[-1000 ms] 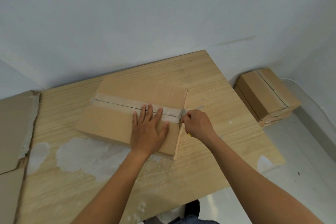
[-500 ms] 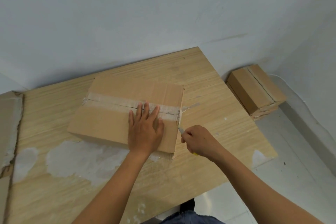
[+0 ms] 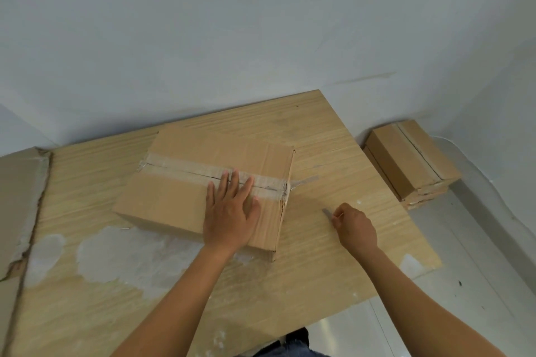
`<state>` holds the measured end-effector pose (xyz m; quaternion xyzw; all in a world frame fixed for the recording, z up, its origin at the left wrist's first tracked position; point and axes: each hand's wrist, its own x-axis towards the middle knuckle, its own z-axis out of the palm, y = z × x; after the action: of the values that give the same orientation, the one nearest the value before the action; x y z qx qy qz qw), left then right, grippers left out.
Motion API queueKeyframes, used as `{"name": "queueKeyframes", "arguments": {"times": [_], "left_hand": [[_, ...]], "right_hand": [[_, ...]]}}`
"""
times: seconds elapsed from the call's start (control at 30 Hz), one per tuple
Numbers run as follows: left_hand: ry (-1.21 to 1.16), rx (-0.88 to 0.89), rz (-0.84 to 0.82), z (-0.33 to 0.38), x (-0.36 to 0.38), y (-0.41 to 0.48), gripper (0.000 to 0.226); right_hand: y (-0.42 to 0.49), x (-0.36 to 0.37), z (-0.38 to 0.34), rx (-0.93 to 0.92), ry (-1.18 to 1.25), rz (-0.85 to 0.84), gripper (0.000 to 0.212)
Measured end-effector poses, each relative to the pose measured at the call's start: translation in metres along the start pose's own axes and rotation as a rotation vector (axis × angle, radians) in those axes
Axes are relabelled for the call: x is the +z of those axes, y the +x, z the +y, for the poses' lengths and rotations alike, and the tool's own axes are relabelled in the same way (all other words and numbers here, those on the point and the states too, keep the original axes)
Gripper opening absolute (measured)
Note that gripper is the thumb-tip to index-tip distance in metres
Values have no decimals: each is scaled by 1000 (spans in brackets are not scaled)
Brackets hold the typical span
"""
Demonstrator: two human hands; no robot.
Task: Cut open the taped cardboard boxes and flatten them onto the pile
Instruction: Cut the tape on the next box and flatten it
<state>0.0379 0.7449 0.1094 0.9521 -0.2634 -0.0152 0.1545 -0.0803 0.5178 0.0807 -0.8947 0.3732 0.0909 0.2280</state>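
A flat cardboard box (image 3: 185, 182) lies on the wooden board (image 3: 333, 269), with a strip of clear tape (image 3: 179, 166) along its top seam. My left hand (image 3: 232, 211) rests flat on the box's right part, fingers spread across the tape. My right hand (image 3: 355, 227) is on the board to the right of the box, apart from it, closed around a small utility knife (image 3: 327, 213) whose blade points up and left. A loose tape end (image 3: 304, 181) sticks out from the box's right edge.
Stacked cardboard boxes (image 3: 412, 159) sit on the floor at the right, by the wall. Flattened cardboard (image 3: 17, 206) lies at the left edge of the board. White patches (image 3: 124, 258) mark the board in front of the box. The wall runs close behind.
My right hand has drawn the knife down the box's right edge and away to the right onto the board. My left hand stays pressed on the box.
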Motion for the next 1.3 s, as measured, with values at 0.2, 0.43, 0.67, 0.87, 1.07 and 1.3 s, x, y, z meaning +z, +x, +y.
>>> {"name": "queueKeyframes", "arguments": {"times": [0.2, 0.43, 0.67, 0.87, 1.07, 1.3], "left_hand": [[-43, 15, 79, 0, 0, -4, 64], [-33, -171, 196, 6, 3, -19, 64], [-7, -511, 54, 6, 3, -35, 74], [-229, -544, 37, -6, -6, -36, 63], [-146, -299, 4, -69, -22, -38, 86], [-127, -43, -127, -121, -39, -18, 55]], "right_hand": [[14, -5, -2, -117, -12, 157, 23], [36, -49, -105, -644, 199, 396, 16], [51, -32, -164, -875, -204, 24, 49], [51, -26, -159, -827, -422, -59, 54], [13, -16, -151, -665, -417, -100, 66], [-50, 12, -151, -413, -253, 25, 71]]}}
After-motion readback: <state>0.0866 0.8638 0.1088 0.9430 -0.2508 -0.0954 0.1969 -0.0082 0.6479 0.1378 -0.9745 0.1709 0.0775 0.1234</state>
